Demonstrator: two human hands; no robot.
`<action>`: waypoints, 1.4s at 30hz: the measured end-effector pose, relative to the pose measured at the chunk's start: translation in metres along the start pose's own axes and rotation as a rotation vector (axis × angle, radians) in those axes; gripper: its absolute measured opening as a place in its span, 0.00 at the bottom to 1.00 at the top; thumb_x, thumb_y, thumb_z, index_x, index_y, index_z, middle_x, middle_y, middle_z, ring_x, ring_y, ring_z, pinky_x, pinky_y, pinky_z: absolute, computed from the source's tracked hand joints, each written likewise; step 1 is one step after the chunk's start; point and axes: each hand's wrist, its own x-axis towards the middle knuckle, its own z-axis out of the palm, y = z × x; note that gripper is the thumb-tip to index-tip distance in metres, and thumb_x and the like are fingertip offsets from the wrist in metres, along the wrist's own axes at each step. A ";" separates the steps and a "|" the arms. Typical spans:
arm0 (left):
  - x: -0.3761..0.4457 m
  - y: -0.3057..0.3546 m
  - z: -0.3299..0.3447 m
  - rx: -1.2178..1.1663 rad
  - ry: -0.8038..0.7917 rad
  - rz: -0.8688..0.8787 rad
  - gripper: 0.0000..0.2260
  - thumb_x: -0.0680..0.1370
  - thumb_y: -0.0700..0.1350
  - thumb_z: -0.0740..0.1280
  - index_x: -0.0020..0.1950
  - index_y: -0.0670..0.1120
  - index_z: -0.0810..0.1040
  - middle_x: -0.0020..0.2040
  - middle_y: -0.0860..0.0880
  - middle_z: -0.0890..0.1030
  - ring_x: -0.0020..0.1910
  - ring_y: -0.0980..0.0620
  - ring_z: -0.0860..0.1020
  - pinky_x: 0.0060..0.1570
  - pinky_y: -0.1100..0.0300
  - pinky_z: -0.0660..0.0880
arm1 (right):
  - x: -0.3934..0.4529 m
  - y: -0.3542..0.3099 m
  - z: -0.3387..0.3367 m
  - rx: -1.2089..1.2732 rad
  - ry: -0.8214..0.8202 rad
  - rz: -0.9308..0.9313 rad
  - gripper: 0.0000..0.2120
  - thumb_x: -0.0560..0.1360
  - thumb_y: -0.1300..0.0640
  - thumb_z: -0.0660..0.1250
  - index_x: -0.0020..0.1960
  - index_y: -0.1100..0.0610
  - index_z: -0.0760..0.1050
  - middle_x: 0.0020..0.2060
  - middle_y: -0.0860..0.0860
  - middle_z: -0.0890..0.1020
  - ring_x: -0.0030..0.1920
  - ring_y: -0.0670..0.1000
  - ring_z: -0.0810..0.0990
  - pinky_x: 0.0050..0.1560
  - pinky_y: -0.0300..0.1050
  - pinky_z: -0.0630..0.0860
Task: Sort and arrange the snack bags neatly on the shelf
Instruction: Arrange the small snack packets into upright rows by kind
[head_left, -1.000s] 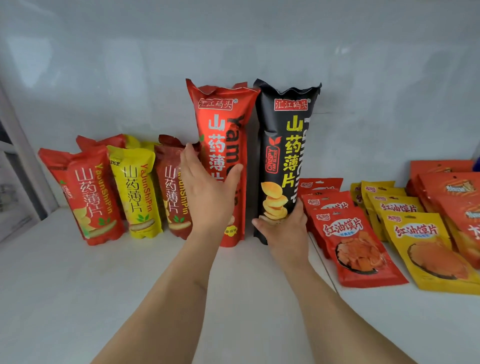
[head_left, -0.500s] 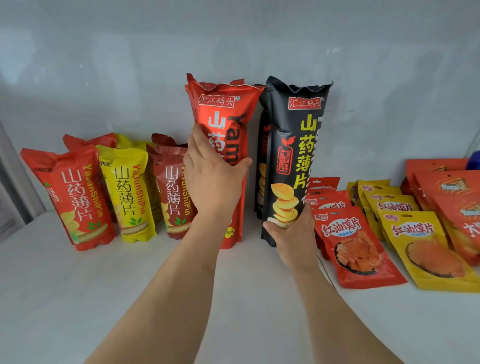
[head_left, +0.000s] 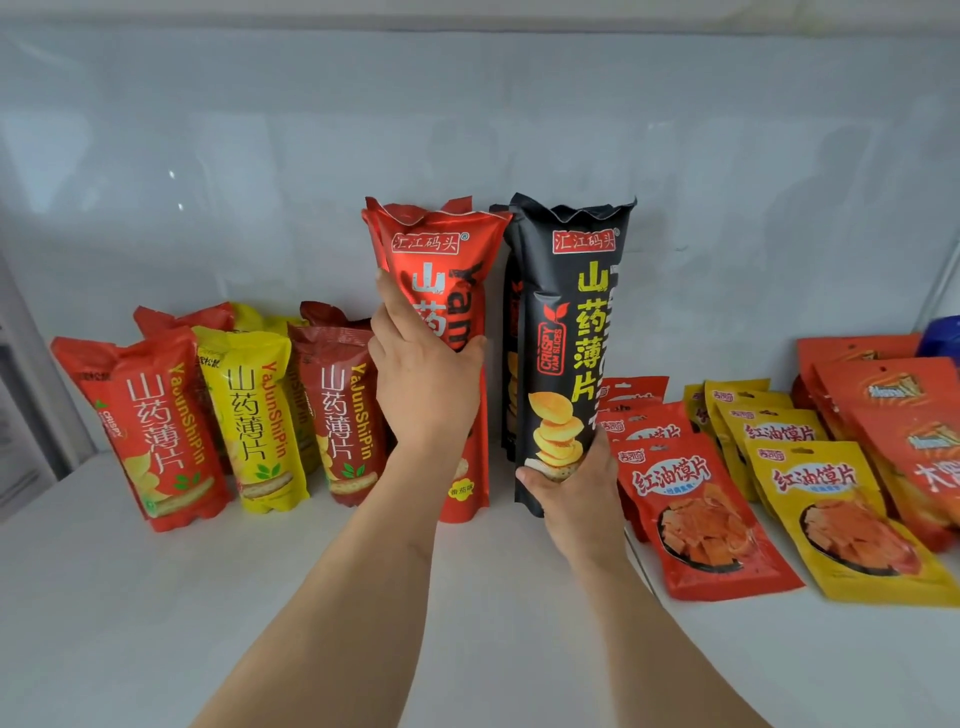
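I'm gripping the tall red yam-chip bag (head_left: 441, 291) with my left hand (head_left: 423, 384), fingers curled round its left side and thumb hooked across the front, while my right hand (head_left: 576, 493) is cupping the bottom of the tall black bag (head_left: 571, 332) with the thumb pressing on its front. Both are standing upright side by side mid-shelf (head_left: 130, 623), near the back wall. Smaller bags are sitting toward the left edge (head_left: 249, 415) and flat pouches toward the right (head_left: 691, 509).

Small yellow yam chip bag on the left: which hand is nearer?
Left. Left hand grips the tall red bag, near the small yellow yam chip bag; right hand holds the black bag farther right.
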 end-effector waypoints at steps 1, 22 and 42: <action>0.000 0.000 0.000 -0.004 -0.006 -0.007 0.49 0.73 0.54 0.75 0.81 0.46 0.45 0.72 0.42 0.65 0.70 0.42 0.66 0.57 0.46 0.74 | 0.000 -0.001 0.000 -0.003 0.000 0.001 0.53 0.64 0.45 0.80 0.77 0.51 0.52 0.71 0.53 0.67 0.71 0.56 0.68 0.67 0.57 0.73; -0.028 -0.005 -0.015 0.085 -0.022 -0.001 0.47 0.73 0.61 0.72 0.81 0.43 0.50 0.77 0.42 0.61 0.74 0.42 0.64 0.68 0.49 0.67 | -0.043 -0.015 -0.003 -0.179 -0.018 0.179 0.51 0.68 0.38 0.75 0.77 0.62 0.53 0.73 0.59 0.65 0.73 0.59 0.64 0.71 0.53 0.64; 0.059 -0.146 -0.116 0.205 -0.023 0.328 0.22 0.78 0.54 0.64 0.66 0.42 0.77 0.67 0.42 0.76 0.72 0.37 0.66 0.72 0.44 0.61 | -0.111 -0.127 0.128 0.007 -0.225 -0.034 0.43 0.73 0.44 0.73 0.79 0.55 0.54 0.73 0.53 0.65 0.73 0.54 0.66 0.68 0.47 0.67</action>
